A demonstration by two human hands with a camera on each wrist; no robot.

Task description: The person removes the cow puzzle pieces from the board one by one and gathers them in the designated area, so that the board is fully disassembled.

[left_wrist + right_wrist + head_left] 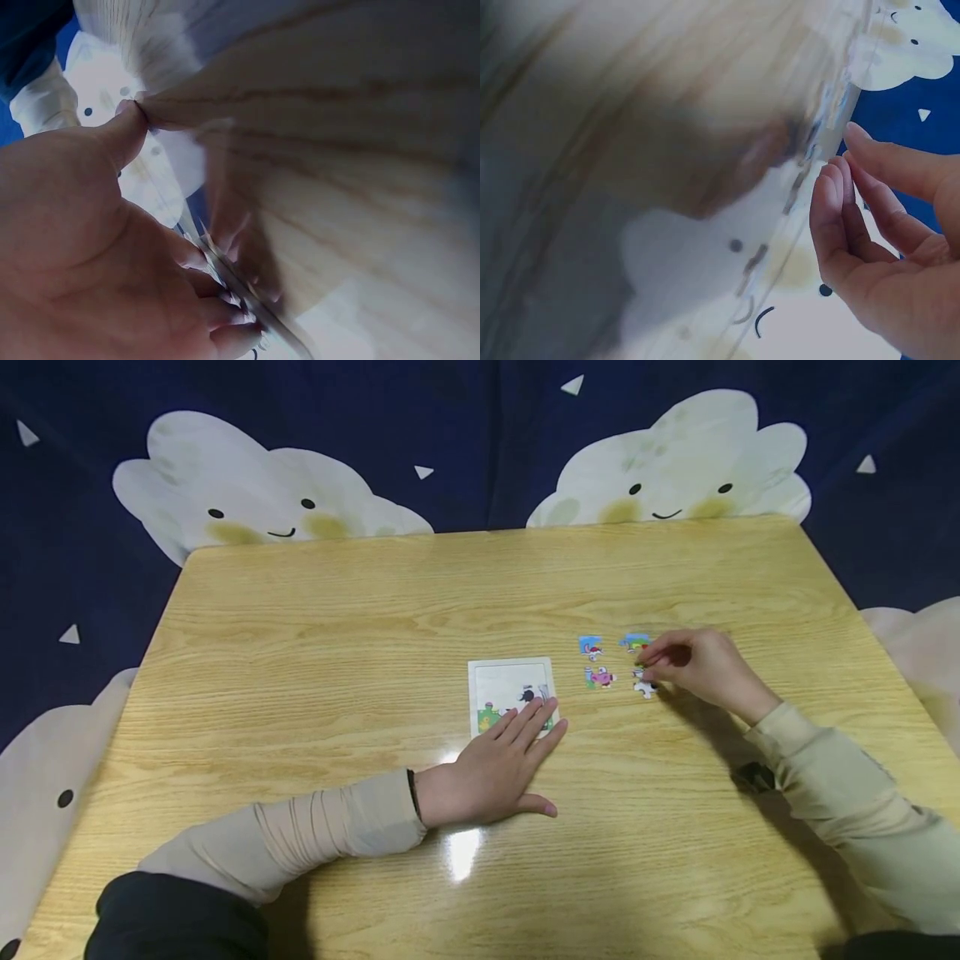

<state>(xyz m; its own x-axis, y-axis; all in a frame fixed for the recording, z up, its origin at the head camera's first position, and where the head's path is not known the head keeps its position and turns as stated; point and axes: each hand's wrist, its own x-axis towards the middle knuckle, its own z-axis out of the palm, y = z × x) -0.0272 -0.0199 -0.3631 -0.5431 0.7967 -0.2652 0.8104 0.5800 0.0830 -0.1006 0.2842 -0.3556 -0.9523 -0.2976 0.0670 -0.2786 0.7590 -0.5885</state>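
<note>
My left hand (498, 772) lies spread over the lower part of a white square puzzle tray (472, 677), its fingers straight and touching it. Part of the picture in the tray shows: green with a yellow figure, and a dark shape. In the left wrist view the fingertips (236, 337) rest on the tray's edge. To the right, my right hand (701, 667) hovers at loose puzzle pieces, thumb and fingers bent toward each other. Nearest it are a blue-and-green piece (636, 641) and a white piece (643, 688). The right wrist view shows no piece between the fingers.
Between the tray and my right hand lie a blue puzzle piece (590, 646) and a pink one (600, 677). The wooden table (315, 652) reaches back to a dark blue cloth (487, 443) with cloud faces. Light glares off the tabletop below my left hand.
</note>
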